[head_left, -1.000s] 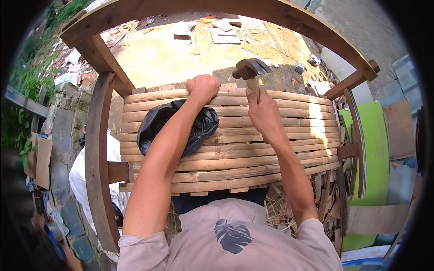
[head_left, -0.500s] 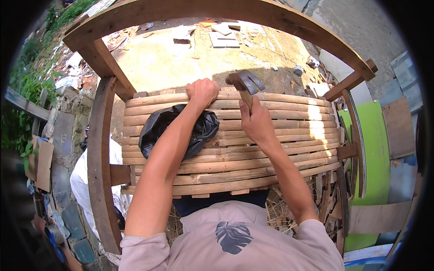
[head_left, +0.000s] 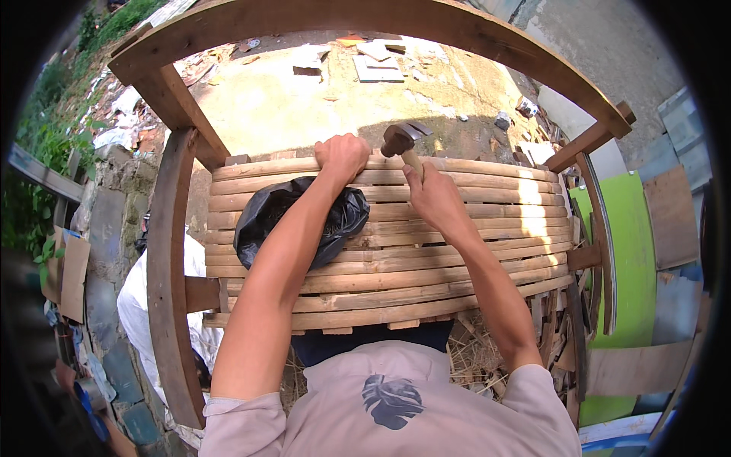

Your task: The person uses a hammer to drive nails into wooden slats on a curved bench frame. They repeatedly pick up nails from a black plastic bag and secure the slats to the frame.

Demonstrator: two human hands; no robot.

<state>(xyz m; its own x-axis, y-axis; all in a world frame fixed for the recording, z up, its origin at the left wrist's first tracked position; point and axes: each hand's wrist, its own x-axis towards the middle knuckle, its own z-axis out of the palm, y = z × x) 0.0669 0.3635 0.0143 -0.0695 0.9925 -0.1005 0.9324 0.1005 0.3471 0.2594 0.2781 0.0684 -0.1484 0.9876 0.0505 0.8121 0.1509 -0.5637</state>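
Observation:
My right hand grips the wooden handle of a hammer, whose dark head is down at the far edge of a platform of bamboo slats. My left hand is clasped over the farthest slat, just left of the hammer head. A black plastic bag lies on the slats under my left forearm.
A wooden frame of thick beams surrounds the slats, with an arched beam across the far side. A green board stands at the right. Rubble and scraps lie on the ground beyond; a stone wall and plants are at the left.
The hammer has swung down from a raised position to the far slat beside my left hand. My left hand has stayed in place on the slat.

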